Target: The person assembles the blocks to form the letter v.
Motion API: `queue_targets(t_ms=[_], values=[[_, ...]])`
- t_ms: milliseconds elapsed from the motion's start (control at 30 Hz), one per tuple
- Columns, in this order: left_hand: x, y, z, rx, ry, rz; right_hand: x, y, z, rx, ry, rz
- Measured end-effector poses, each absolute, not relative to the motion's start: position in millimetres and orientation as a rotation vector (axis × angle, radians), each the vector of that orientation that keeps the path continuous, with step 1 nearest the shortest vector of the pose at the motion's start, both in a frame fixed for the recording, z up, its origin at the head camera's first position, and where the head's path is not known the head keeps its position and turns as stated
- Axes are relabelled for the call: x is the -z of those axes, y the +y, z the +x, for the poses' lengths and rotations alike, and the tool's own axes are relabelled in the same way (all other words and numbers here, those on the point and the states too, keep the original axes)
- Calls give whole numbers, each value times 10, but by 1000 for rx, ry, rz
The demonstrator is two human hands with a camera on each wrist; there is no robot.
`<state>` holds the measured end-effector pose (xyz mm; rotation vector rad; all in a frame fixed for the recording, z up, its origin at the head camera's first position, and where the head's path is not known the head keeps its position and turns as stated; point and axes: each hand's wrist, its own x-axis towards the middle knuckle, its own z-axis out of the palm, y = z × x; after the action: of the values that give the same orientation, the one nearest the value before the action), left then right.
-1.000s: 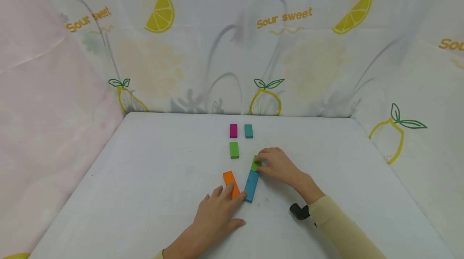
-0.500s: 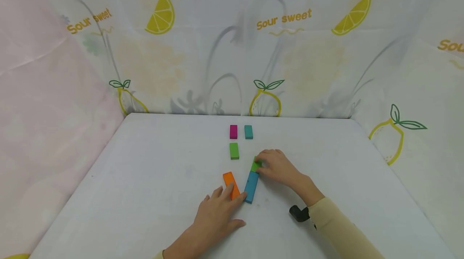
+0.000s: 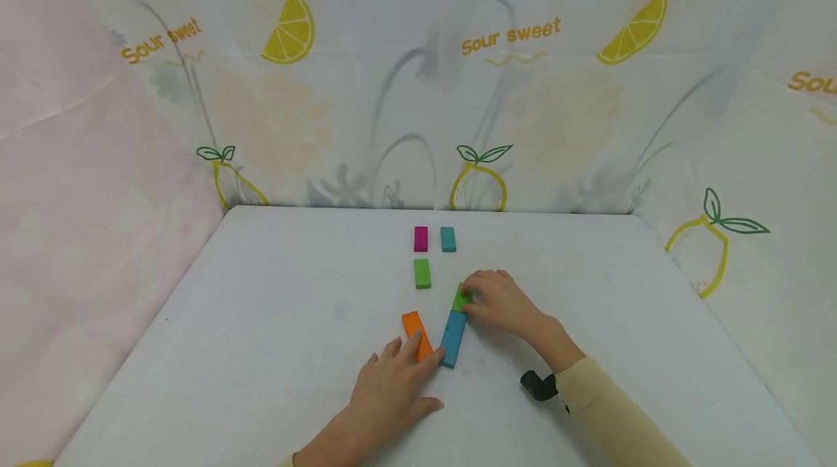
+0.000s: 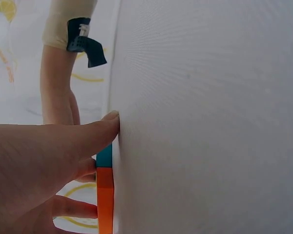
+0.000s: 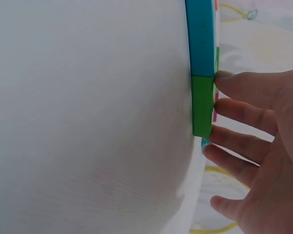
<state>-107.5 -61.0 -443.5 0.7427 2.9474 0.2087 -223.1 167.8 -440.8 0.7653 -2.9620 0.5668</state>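
Note:
On the white table, an orange block (image 3: 418, 335) and a longer blue block (image 3: 454, 338) lie at angles, their near ends close together. My left hand (image 3: 390, 391) rests one fingertip on the orange block and another on the blue block's near end; its thumb stretches out to the side. A green block (image 5: 202, 106) sits end to end with the blue one, in line with it. My right hand (image 3: 502, 301) comes from the right and touches the green block's top with its thumb and fingertips. In the right wrist view its fingers are spread and nearly straight.
Farther back lie another green block (image 3: 422, 274), a magenta block (image 3: 421, 239) and a teal block (image 3: 447, 240). A black wrist camera mount (image 3: 539, 385) sticks out by the right sleeve. Lemon-print cloth (image 3: 366, 89) stands behind the table (image 3: 275, 293) and at its sides.

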Motion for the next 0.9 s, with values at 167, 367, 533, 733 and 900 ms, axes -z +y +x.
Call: queue_targets(t_ms=[167,367,533,733,900], values=[[4446,-606,-1078,-198,2943,732,4397,1677,-2231,-568,-2967,765],[4434,-613,-1071,-211,2937,738,4344,1674,-2241,-572,-2979,788],[4416,-622,-1064,-208,2948,750,4315,1669,-2271,-566,-2973,824],[4434,-630,-1060,-233,2957,762,4307,1686,-2307,-560,-2950,854],[4453,-626,-1067,-238,2940,748,4279,1715,-2347,-569,-2933,849]])
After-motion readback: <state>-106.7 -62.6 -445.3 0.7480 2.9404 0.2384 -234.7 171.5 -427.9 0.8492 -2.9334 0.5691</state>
